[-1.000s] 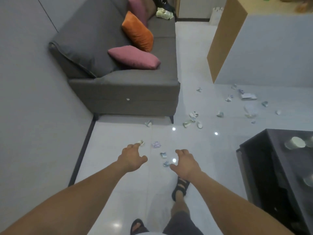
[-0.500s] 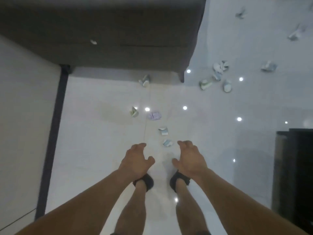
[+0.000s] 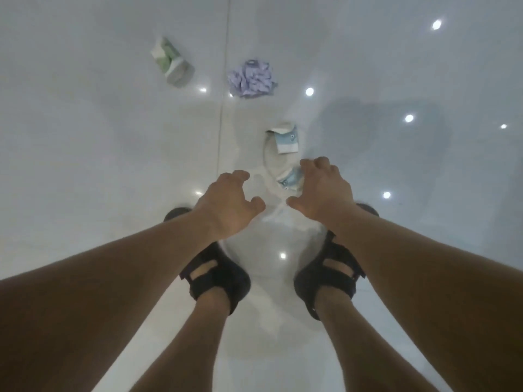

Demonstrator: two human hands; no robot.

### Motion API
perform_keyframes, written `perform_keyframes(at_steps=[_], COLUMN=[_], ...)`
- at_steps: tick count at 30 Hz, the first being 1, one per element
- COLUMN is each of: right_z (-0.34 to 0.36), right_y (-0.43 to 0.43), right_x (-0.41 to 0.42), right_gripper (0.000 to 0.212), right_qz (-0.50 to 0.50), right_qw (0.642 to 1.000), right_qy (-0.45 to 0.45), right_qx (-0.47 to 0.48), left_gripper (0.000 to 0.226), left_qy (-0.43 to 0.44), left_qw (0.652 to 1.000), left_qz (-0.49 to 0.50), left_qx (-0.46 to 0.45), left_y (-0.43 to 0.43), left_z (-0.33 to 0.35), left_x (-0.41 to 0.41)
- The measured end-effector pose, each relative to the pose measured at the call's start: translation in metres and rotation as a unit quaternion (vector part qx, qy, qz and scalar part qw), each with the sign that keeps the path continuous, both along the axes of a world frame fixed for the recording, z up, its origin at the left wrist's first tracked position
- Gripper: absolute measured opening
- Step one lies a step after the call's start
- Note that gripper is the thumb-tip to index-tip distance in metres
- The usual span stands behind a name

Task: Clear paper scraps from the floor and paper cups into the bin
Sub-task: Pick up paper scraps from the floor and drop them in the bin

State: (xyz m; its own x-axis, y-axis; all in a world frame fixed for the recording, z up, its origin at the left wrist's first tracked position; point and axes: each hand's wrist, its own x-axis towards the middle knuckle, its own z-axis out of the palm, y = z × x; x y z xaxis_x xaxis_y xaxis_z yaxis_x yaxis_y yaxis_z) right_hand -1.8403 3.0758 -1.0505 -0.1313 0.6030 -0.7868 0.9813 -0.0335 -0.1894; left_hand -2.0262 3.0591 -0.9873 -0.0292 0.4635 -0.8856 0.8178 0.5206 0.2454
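The left hand [image 3: 226, 205] and right hand [image 3: 322, 193] hang over the glossy white tiled floor [image 3: 85, 137]. Each grip is apart: fingers loosely curled, thumbs spread, nothing held. The right hand's fingers [image 3: 311, 165] sit at the edge of a small blue-and-white paper scrap [image 3: 290, 179]; contact cannot be determined. A second blue-and-white paper scrap [image 3: 285, 140] lies just beyond it. Farther out lie a crumpled lilac paper wad [image 3: 252, 79] and, left of the tile joint [image 3: 225, 80], a crushed green-and-white paper cup [image 3: 172, 62].

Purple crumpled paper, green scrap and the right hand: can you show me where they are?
purple crumpled paper [image 3: 251, 79], head view, middle of the wad.
green scrap [image 3: 172, 63], head view, its middle.
right hand [image 3: 325, 190], head view, back of the hand.
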Motion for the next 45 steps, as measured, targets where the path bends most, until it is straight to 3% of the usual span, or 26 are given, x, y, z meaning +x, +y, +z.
perform_keyframes(at_steps=[7,12,14,16,19,22,25,28,33,38,45], right_z=[-0.023,0.03,0.053,0.07,0.078,0.059,0.023,-0.014,-0.039,0.017,0.19], right_y=[-0.009,-0.003,0.004,0.012,0.027,0.051,0.072,0.073,0.056,0.059,0.104], right_x=[-0.011,-0.03,-0.039,-0.045,-0.045,-0.038,-0.033,-0.037,-0.041,-0.035,-0.058], right_gripper=[0.054,0.051,0.053,0.055,0.074,0.092,0.094,0.084,0.056,0.068,0.071], right_qz=[-0.016,0.014,0.021,0.023,0.025,0.022,0.077,0.12,0.083,0.082,0.053], right_qw=[0.997,0.978,0.967,0.959,0.956,0.967,0.985,0.987,0.985,0.988,0.985], right_qy=[0.045,0.179,0.225,0.244,0.261,0.231,0.109,0.053,0.085,0.109,0.116], right_qx=[0.068,0.109,0.12,0.14,0.13,0.11,0.11,0.097,0.126,0.072,0.113], left_gripper=[0.061,0.056,0.039,0.023,0.019,0.018,0.014,0.018,0.024,0.029,0.031], left_qy=[-0.046,-0.103,-0.148,-0.155,-0.111,-0.069,-0.04,-0.022,0.001,-0.018,-0.049], left_qw=[0.99,0.968,0.95,0.959,0.974,0.976,0.975,0.974,0.976,0.977,0.974], left_qz=[0.133,0.229,0.272,0.239,0.194,0.2,0.212,0.221,0.213,0.207,0.18], left_qx=[-0.025,-0.025,-0.034,-0.019,0.019,0.046,0.047,0.038,0.042,0.05,0.128], left_y=[-0.018,0.01,0.023,0.031,0.036,0.033,0.02,0.008,-0.007,0.003,0.061], left_z=[-0.03,0.001,0.017,0.03,0.037,0.029,0.007,-0.018,-0.039,0.005,0.158], left_x=[-0.015,-0.013,-0.014,-0.018,-0.028,-0.045,-0.063,-0.073,-0.079,-0.075,-0.087])
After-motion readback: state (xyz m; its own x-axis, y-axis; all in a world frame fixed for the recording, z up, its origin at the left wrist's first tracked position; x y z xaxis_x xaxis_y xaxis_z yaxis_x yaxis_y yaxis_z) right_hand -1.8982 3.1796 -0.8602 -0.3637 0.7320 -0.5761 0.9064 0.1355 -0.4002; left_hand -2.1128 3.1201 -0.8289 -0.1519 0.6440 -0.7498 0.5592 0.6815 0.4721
